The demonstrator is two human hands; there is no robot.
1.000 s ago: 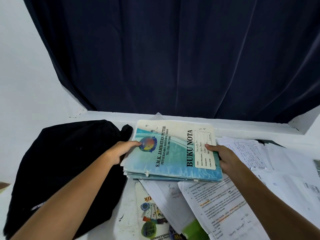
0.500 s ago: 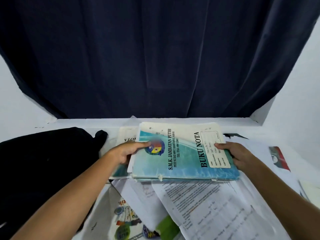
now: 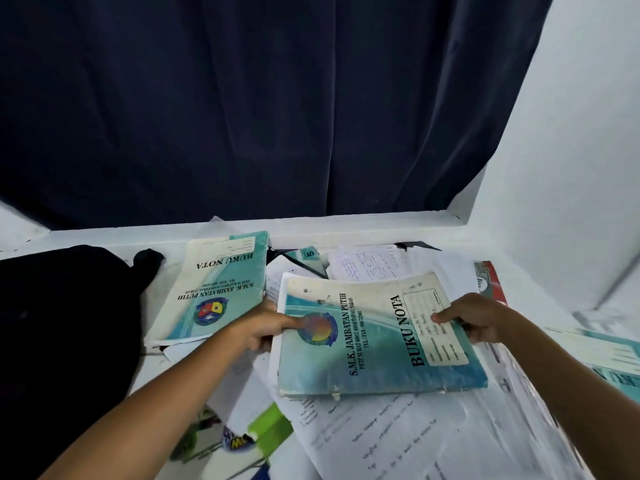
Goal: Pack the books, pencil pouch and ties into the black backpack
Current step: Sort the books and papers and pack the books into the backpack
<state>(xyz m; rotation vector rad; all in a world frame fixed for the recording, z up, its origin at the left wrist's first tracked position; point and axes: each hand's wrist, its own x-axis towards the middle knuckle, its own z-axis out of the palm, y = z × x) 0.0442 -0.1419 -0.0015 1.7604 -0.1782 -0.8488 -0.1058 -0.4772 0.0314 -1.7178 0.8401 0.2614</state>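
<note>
both forearms were bare from the bottom edge of the view up to the wrists, with no sleeve, watch, bracelet or ring showing on them, and the left hand (image 3: 258,329) and the right hand (image 3: 476,320) wore no gloves, their short nails plain and unpainted.

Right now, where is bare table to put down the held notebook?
Bare white table shows only between the black backpack and the lying teal notebook, plus the back ledge. Loose white papers crowd everything elsewhere.
</note>
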